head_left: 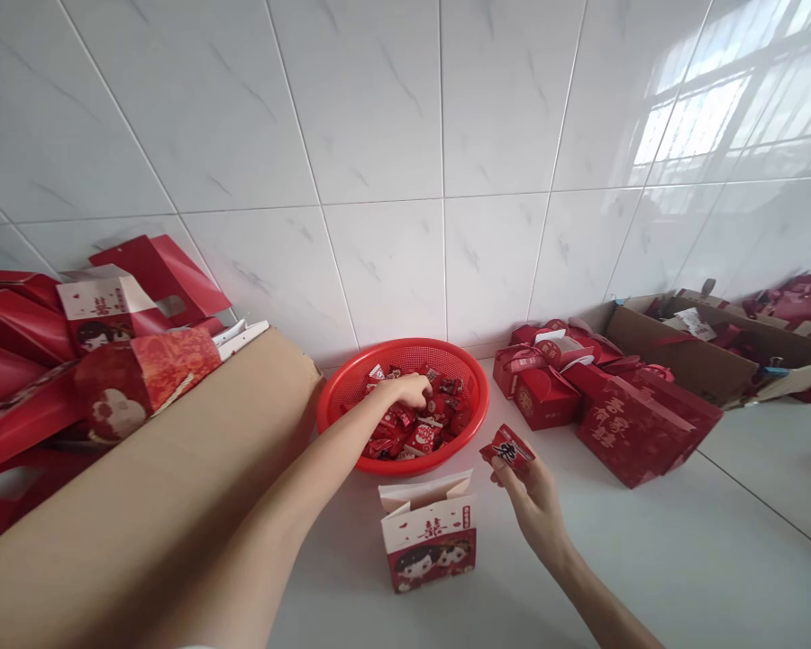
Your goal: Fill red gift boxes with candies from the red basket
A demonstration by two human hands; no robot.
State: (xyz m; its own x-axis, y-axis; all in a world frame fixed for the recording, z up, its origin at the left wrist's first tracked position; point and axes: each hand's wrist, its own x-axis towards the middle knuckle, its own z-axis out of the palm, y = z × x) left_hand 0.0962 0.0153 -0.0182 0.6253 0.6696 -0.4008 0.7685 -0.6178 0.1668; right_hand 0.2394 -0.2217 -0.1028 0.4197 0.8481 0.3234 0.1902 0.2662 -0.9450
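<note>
My left hand [411, 391] reaches into the red plastic basket [473, 431], its fingers bent down among wrapped candies [424, 438]; whatever they hold, if anything, is hidden. To the right of the basket, my right hand [528, 487] pinches a red candy packet [507, 451] with dark lettering above the table. Between my forearms, in front of the basket, a small red and white gift box [432, 541] stands upright with its top flaps raised. Two cartoon faces are printed on its front.
A large cardboard box [176, 478] with red folded boxes [13, 361] fills the left. Red gift boxes [544, 397] and a red bag [639, 428] stand right of the basket. Farther right is an open carton [682, 361]. A tiled wall [385, 135] rises behind.
</note>
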